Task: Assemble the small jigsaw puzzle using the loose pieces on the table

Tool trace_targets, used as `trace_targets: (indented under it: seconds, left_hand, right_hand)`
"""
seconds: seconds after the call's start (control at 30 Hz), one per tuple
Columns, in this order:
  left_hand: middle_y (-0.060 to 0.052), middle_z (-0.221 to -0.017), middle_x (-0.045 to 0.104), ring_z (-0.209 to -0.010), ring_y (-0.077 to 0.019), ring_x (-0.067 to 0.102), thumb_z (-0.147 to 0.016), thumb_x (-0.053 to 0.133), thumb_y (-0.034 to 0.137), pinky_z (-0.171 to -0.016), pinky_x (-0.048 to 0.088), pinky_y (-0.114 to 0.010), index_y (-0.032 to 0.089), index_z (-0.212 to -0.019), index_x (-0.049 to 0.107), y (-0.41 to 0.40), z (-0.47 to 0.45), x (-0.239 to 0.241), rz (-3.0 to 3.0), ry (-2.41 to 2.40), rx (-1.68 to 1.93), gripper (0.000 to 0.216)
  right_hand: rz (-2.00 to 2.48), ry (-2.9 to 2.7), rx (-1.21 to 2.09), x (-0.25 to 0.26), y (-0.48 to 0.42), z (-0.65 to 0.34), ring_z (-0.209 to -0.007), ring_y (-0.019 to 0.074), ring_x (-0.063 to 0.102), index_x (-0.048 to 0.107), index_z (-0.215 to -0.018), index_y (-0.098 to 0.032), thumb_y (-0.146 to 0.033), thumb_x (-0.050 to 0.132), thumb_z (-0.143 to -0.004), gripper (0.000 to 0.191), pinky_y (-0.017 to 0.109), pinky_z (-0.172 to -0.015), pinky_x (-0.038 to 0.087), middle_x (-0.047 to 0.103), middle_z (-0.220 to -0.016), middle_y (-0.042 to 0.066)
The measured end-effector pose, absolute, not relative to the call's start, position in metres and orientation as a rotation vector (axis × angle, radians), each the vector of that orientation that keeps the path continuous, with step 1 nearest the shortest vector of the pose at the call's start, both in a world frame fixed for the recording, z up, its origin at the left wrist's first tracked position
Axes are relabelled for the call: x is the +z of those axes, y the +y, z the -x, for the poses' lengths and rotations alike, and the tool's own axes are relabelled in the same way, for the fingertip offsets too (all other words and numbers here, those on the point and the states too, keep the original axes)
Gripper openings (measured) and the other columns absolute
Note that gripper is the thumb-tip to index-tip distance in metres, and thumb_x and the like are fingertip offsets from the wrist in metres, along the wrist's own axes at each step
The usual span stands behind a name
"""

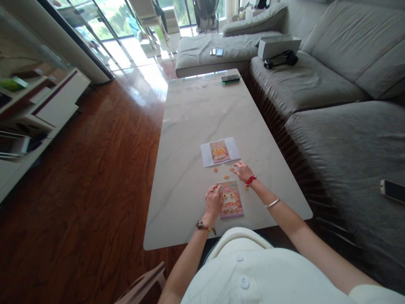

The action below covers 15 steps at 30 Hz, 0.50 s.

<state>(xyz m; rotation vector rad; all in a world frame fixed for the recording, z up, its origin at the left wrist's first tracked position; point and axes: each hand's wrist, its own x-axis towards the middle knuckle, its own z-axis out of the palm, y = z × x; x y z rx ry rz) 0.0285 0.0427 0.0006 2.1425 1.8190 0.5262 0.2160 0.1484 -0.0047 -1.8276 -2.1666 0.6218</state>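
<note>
A nearly filled jigsaw puzzle (pixel 232 203), with gaps in its middle, lies flat near the table's front edge. My left hand (pixel 214 202) rests against its left side, fingers partly curled on the edge. Farther right, my right hand (pixel 243 172) reaches over the tabletop with thumb and forefinger apart. Just beyond those fingertips is a loose orange puzzle piece (pixel 231 169). Two others, one puzzle piece (pixel 215 169) and another puzzle piece (pixel 226 177), lie to its left. One more piece (pixel 246 187) shows partly under my right wrist. Behind them a white sheet (pixel 207 155) carries a printed picture (pixel 219 151).
The pale marble-patterned table (pixel 190 122) has a dark phone (pixel 230 78) at its far end. A grey sofa (pixel 341 135) runs along the right, bearing a white box (pixel 275 47) and another phone (pixel 392 191). A pinkish stool (pixel 145 285) stands at lower left.
</note>
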Motion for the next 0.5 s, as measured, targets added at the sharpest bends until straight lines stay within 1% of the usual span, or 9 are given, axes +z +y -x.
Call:
trace_targets:
  seconds: [0.1,0.17,0.27,0.37,0.4,0.5]
  left_hand:
    - [-0.009,-0.102,0.051,-0.095,-0.02,0.046,-0.075,0.042,0.019,-0.08,0.039,-0.035,0.02,-0.106,0.05,0.039,-0.023,0.001,-2.074,1.857,0.57,0.032]
    - [-0.009,-0.101,0.051,-0.095,-0.0193,0.047,-0.075,0.043,0.019,-0.081,0.039,-0.035,0.019,-0.103,0.051,0.035,-0.019,0.002,-2.014,1.848,0.633,0.03]
    - [-0.008,-0.096,0.052,-0.09,-0.0165,0.049,-0.076,0.042,0.021,-0.082,0.04,-0.033,0.019,-0.101,0.051,0.03,-0.016,0.005,-1.875,1.746,0.758,0.027]
    - [-0.006,-0.091,0.054,-0.075,-0.0124,0.054,-0.075,0.046,0.027,-0.072,0.045,-0.029,0.019,-0.099,0.05,0.027,-0.021,0.008,-1.625,1.552,0.832,0.026]
    - [-0.005,-0.089,0.056,-0.071,-0.0113,0.055,-0.074,0.047,0.029,-0.068,0.046,-0.027,0.018,-0.098,0.049,0.027,-0.024,0.008,-1.52,1.47,0.843,0.027]
    - [-0.004,-0.081,0.059,-0.065,-0.0099,0.056,-0.071,0.052,0.034,-0.058,0.045,-0.022,0.017,-0.094,0.048,0.028,-0.034,0.009,-1.211,1.293,0.862,0.029]
  right_hand:
    - [1.918,-2.177,0.587,-0.002,0.16,-0.198,-0.084,0.015,0.051,0.054,-0.089,-0.014,-0.021,0.054,-0.073,0.018,0.024,-0.073,0.039,0.049,-0.097,0.009]
    - [1.921,-2.19,0.577,-0.002,0.158,-0.193,-0.083,0.0157,0.051,0.055,-0.085,-0.013,-0.02,0.054,-0.073,0.014,0.025,-0.072,0.039,0.051,-0.094,0.01]
    - [1.708,-2.223,0.631,-0.001,0.137,-0.191,-0.08,0.015,0.051,0.054,-0.081,-0.013,-0.021,0.054,-0.073,0.011,0.025,-0.071,0.039,0.054,-0.083,0.007]
    - [1.392,-2.222,0.775,0.003,0.097,-0.188,-0.07,0.0116,0.051,0.055,-0.079,-0.015,-0.023,0.055,-0.072,0.011,0.024,-0.066,0.04,0.056,-0.077,0.003]
    - [1.349,-2.193,0.813,0.005,0.084,-0.186,-0.066,0.0108,0.051,0.055,-0.077,-0.015,-0.024,0.056,-0.071,0.011,0.023,-0.064,0.04,0.056,-0.074,0.003]
    - [1.427,-1.971,0.838,0.009,0.051,-0.178,-0.062,0.0108,0.051,0.055,-0.072,-0.015,-0.027,0.056,-0.07,0.012,0.022,-0.059,0.041,0.057,-0.068,0.002]
